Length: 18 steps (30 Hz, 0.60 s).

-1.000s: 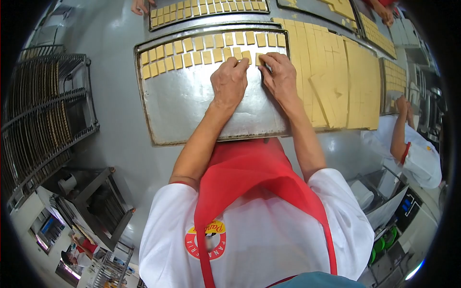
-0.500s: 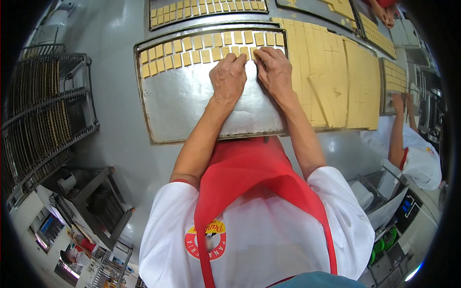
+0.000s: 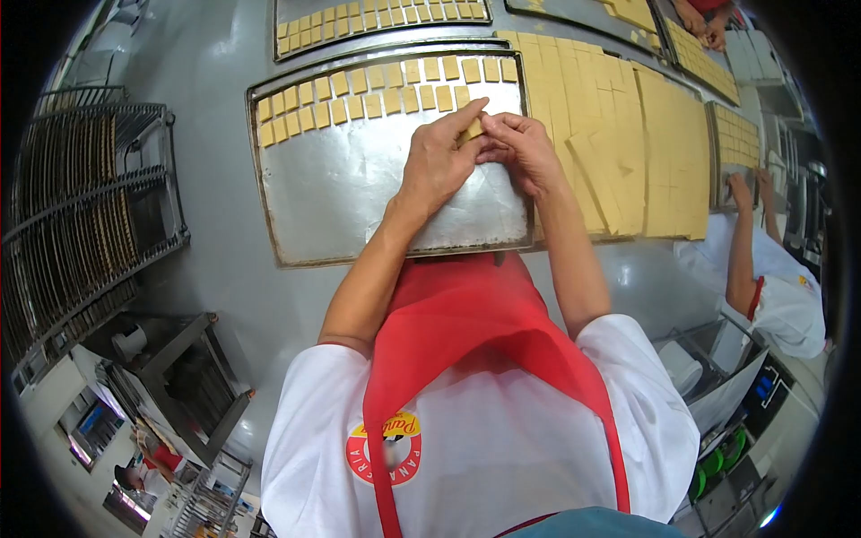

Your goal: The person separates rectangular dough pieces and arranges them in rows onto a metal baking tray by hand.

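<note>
My left hand [image 3: 438,154] and my right hand [image 3: 527,152] meet above the right part of a metal baking tray [image 3: 377,197]. Between their fingertips is a small yellow rectangular dough piece [image 3: 471,132], partly hidden by the fingers. Both hands are closed, pinching it from either side. Along the tray's far side lie two rows of similar dough pieces [image 3: 392,100], spaced slightly apart. The second row ends just beyond my fingers.
Right of the tray lies a wide sheet of yellow dough [image 3: 668,152], cut into strips. Another tray of pieces [image 3: 377,18] stands beyond. At right, a co-worker's hands [image 3: 749,184] are at another tray. A rack of trays [image 3: 81,206] stands left.
My hands have moved from the second row back toward me and come together, with a dough piece now between them. The view has shifted slightly.
</note>
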Each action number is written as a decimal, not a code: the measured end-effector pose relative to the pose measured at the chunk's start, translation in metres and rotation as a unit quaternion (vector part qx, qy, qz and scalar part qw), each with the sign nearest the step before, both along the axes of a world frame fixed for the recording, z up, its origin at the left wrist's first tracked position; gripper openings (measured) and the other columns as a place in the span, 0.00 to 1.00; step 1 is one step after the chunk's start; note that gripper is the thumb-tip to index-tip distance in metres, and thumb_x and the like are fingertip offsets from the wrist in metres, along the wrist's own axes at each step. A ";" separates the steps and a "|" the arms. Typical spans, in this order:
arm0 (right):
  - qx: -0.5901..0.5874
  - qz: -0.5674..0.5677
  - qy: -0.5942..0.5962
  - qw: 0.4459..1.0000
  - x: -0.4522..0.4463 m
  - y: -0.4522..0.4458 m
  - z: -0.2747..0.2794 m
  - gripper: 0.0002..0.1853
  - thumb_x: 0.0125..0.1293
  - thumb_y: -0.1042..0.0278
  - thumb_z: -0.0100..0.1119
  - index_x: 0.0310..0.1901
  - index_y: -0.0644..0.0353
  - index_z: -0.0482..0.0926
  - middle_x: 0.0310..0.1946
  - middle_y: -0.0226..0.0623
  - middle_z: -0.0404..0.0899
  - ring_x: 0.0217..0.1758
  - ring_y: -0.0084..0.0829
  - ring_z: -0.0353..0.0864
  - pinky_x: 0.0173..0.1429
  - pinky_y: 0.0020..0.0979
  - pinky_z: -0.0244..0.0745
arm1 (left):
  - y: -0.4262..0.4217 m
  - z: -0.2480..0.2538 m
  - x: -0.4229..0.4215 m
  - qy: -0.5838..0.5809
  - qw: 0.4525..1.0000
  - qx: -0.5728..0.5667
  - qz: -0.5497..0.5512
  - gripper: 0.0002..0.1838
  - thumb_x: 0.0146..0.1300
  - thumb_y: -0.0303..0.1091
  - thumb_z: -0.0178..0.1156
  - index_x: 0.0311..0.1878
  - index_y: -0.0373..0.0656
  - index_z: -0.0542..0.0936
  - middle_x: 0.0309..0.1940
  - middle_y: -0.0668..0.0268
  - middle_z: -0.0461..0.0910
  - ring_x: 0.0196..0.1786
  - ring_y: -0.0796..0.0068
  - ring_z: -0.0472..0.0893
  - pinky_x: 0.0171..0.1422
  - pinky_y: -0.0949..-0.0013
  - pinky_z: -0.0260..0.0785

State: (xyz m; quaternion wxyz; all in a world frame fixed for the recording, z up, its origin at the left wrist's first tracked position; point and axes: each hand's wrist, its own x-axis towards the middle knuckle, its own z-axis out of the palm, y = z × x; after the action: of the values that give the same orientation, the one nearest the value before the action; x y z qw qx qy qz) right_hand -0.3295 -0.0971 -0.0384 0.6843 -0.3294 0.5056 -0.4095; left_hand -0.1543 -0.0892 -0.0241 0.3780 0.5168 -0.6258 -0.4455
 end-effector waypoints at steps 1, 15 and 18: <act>0.019 -0.003 -0.062 0.998 -0.001 0.000 0.000 0.13 0.72 0.65 0.71 0.47 0.69 0.87 0.36 0.38 0.89 0.38 0.25 0.87 0.43 0.27 0.83 | 0.000 0.001 -0.003 0.014 1.000 0.013 -0.009 0.28 0.65 0.33 0.72 0.69 0.45 0.82 0.53 0.55 0.90 0.45 0.66 0.89 0.54 0.64 0.79; -0.111 -0.058 0.055 0.991 -0.007 -0.003 -0.010 0.11 0.75 0.72 0.68 0.50 0.71 0.86 0.45 0.37 0.88 0.40 0.21 0.86 0.46 0.24 0.82 | -0.008 -0.012 -0.007 -0.058 0.996 0.024 0.059 0.14 0.63 0.36 0.74 0.48 0.39 0.88 0.41 0.54 0.90 0.37 0.62 0.90 0.43 0.63 0.79; -0.205 -0.071 0.165 0.962 -0.009 -0.009 -0.012 0.09 0.74 0.71 0.68 0.49 0.66 0.88 0.47 0.37 0.88 0.40 0.22 0.86 0.44 0.24 0.82 | -0.014 -0.016 -0.013 -0.102 0.989 -0.067 0.083 0.10 0.65 0.33 0.71 0.46 0.39 0.88 0.39 0.55 0.89 0.36 0.61 0.89 0.42 0.62 0.79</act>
State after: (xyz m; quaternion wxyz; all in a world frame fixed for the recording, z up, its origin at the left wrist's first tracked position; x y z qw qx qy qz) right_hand -0.3385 -0.1064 -0.0500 0.4780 -0.4890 0.5390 -0.4918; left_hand -0.1676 -0.1036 -0.0404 0.3812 0.5832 -0.6445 -0.3150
